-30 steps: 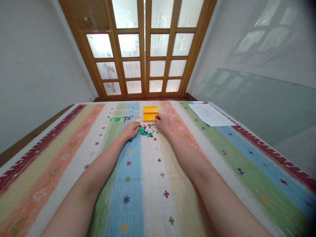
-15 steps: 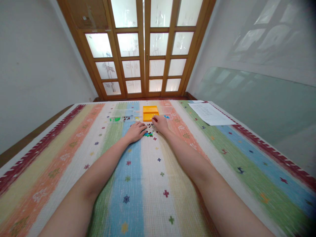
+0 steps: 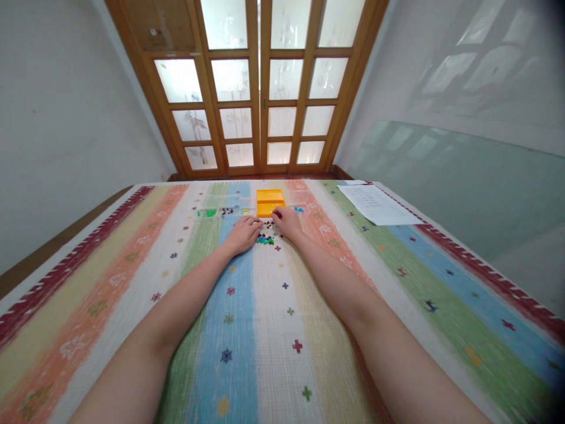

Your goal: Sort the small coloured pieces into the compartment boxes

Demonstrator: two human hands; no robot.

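A small heap of tiny coloured pieces point(image 3: 267, 237) lies on the striped cloth far out in front of me. My left hand point(image 3: 242, 233) rests palm down at the heap's left edge, fingers curled over some pieces. My right hand point(image 3: 286, 221) sits at the heap's right side, fingertips pinched together on a dark red piece. Just beyond both hands stands an orange tray point(image 3: 269, 201).
Clear compartments with green pieces point(image 3: 206, 212), dark pieces point(image 3: 226, 210) and blue pieces point(image 3: 299, 208) flank the orange tray. A white sheet of paper point(image 3: 373, 203) lies at the far right. Wooden glazed doors point(image 3: 260, 88) close the far end; walls run along both sides.
My left hand has slid right onto the heap, covering much of it. My right hand has come back from the orange tray toward the heap, pinching a piece.
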